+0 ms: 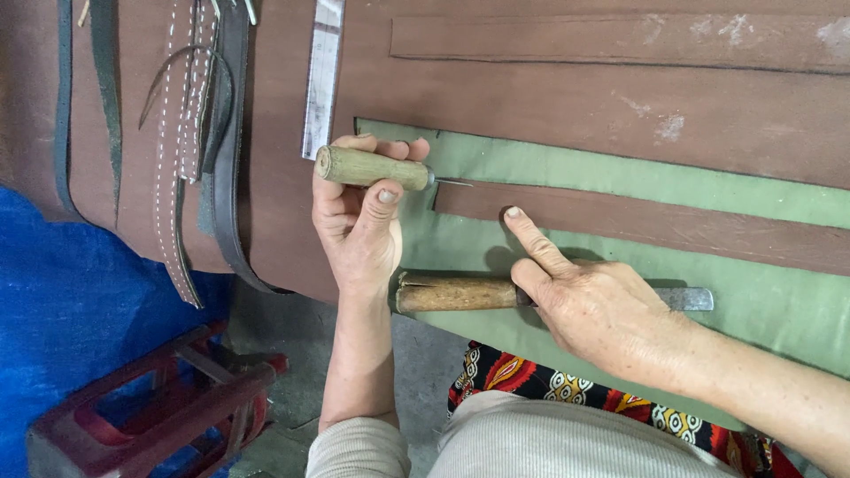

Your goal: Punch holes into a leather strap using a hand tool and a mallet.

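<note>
My left hand [359, 221] grips a wooden-handled awl [372, 167], its thin metal tip pointing right at the end of a brown leather strip [673, 226]. That strip lies on a green cloth [620, 177]. My right hand [589, 301] presses its index finger on the strip's left end. Under my right hand lies a wooden-handled knife [456, 293], whose flat metal blade sticks out to the right; the hand rests on it, grip unclear.
A large brown leather sheet [549, 97] covers the work surface, with a metal ruler [322, 75] on it. Stitched leather straps [190, 150] hang at the left. A blue tarp [62, 301] and a red plastic stool [168, 407] are on the floor below.
</note>
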